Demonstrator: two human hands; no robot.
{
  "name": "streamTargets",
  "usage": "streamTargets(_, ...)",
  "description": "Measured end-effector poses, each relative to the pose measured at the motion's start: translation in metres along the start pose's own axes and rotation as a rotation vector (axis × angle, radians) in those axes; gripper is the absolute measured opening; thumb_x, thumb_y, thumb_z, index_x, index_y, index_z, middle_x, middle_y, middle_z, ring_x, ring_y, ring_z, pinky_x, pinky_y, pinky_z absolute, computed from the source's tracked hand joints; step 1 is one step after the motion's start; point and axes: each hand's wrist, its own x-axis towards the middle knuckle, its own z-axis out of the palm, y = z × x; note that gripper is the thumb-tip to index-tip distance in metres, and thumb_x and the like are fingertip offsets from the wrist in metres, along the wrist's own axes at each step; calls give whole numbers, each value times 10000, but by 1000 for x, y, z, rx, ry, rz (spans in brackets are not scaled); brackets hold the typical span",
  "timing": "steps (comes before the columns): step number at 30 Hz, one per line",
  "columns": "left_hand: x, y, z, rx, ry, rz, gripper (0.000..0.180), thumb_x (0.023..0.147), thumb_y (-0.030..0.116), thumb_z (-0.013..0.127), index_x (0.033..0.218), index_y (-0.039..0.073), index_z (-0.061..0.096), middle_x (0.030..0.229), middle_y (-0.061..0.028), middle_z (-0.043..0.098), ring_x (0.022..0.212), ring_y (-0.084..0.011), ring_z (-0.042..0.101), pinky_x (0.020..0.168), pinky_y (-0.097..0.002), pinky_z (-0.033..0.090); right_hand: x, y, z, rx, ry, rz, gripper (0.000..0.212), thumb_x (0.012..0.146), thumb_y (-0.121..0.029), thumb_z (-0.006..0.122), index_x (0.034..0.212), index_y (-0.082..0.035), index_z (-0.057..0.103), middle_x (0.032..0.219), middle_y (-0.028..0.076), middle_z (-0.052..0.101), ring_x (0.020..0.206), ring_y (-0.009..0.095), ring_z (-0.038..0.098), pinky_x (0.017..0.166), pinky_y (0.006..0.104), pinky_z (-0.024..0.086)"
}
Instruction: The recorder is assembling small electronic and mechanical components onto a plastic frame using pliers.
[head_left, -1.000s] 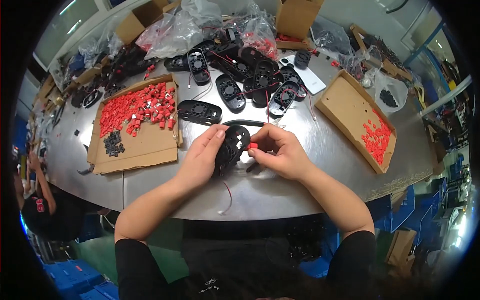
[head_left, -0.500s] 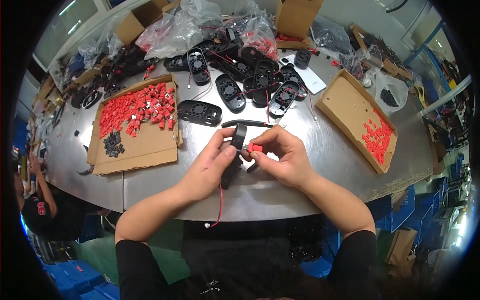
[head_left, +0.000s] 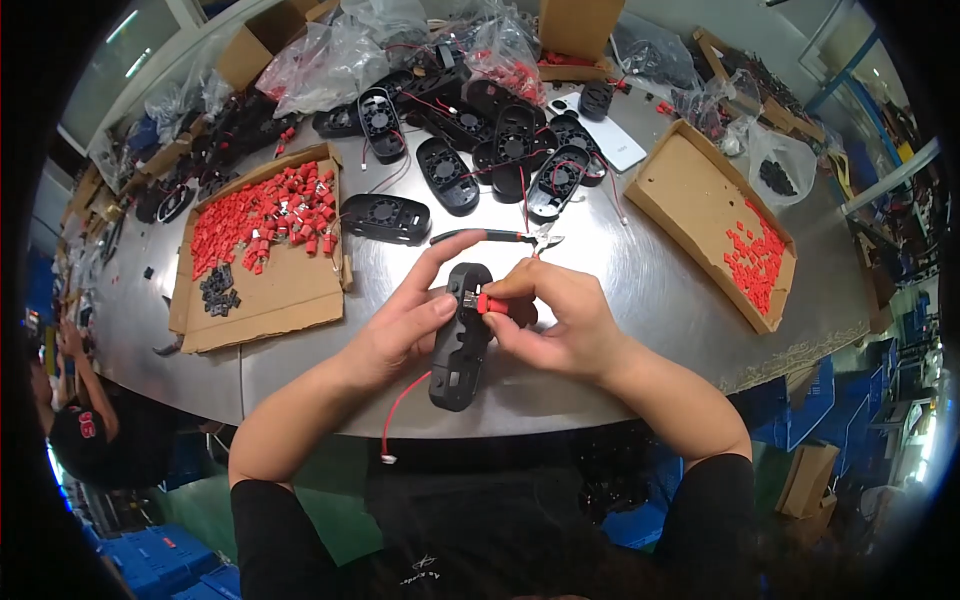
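Left hand (head_left: 400, 328) grips a black housing (head_left: 452, 362) near its upper end: thumb on the left side, index finger raised clear, other fingers partly hidden. Right hand (head_left: 568, 312) is closed in a pinch on a small red piece (head_left: 492, 304), whose metallic end is at the housing's upper part; whether it is seated, cannot tell. Housing stands roughly lengthwise over the near part of the table (head_left: 575, 408), with a red lead (head_left: 396, 405) hanging from its left.

Handling (judged): housing looks like light, stiff moulded plastic, smooth enough to slip a little; best held by the long side walls. Red piece probably light and rigid, best pinched on its red body, leaving the metal end free. Lead is likely the fragile part; avoid pulling it.

Containers: left cardboard tray (head_left: 292, 300) holds a heap of red parts (head_left: 228, 232) and a small cluster of black parts (head_left: 220, 292). Right cardboard tray (head_left: 682, 192) holds loose red bits (head_left: 757, 268) toward its near end. Clear bag (head_left: 797, 160) beyond it contains dark pieces (head_left: 776, 178).
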Motion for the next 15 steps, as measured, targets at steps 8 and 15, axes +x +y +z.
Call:
streamTargets(8, 1, -5, -8, 166, -15, 62, 560, 1064, 332, 573, 1564, 156, 391, 1159, -38, 596, 996, -82, 579, 851, -262, 492, 5, 3, -11, -159, -80, -98, 219, 817, -38, 788, 1014, -17, 695, 788, 80, 676, 634, 166, 648, 566, 283, 501)
streamTargets(15, -2, -4, -8, 324, 23, -13, 491, 1074, 326, 577, 1516, 167, 435, 889, 13, 550, 726, -40, 499, 607, -210, 440, -1, 8, 0, -61, -125, 76, 181, 838, -23, 773, 1000, -15, 695, 788, 80, 677, 621, 150, 649, 572, 276, 500)
